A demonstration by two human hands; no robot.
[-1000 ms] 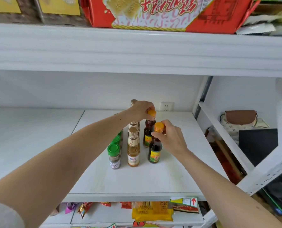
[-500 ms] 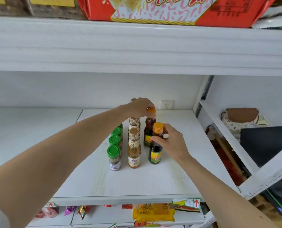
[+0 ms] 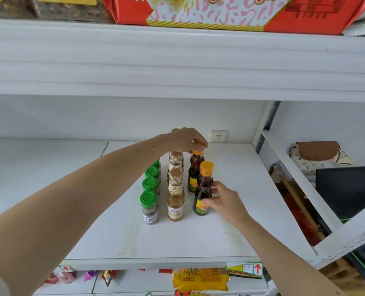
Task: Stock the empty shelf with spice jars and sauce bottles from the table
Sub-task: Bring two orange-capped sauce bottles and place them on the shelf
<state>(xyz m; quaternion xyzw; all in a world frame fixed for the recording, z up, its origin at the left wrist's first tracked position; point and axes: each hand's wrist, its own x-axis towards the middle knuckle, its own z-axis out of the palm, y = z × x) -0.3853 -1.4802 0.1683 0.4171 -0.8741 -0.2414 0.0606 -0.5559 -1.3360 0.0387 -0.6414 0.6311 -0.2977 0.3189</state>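
White shelf (image 3: 230, 238) under both hands, bearing three short rows of jars and bottles, all upright.

Left hand (image 3: 186, 139) reached to the back of the shelf, fingers bunched down over the orange cap of the far dark sauce bottle (image 3: 195, 174), pinching it at the top. Right hand (image 3: 224, 201) nearer the front, thumb and fingertips closed on the belly of the near dark sauce bottle (image 3: 203, 195), at and just above its green and yellow label; orange cap left bare above the fingers. Near dark bottle standing on the shelf just in front of the far one.

Just left of the right hand, two pale golden bottles: front one (image 3: 175, 197) with a brown patterned cap, back one (image 3: 175, 161) right below the left hand. Further left, under the left forearm, a row of green-lidded spice jars, the front jar (image 3: 149, 207) with a white label, the second jar (image 3: 150, 184) close behind it, others behind partly hidden.

On the wall beyond the left hand, a white socket (image 3: 218, 136). Above both hands, an upper shelf with a red box (image 3: 220, 11). Right of the right hand, past the shelf post, a brown bag (image 3: 317, 150). Below the front edge of the shelf, a yellow packet (image 3: 200, 278) and other snack packs.
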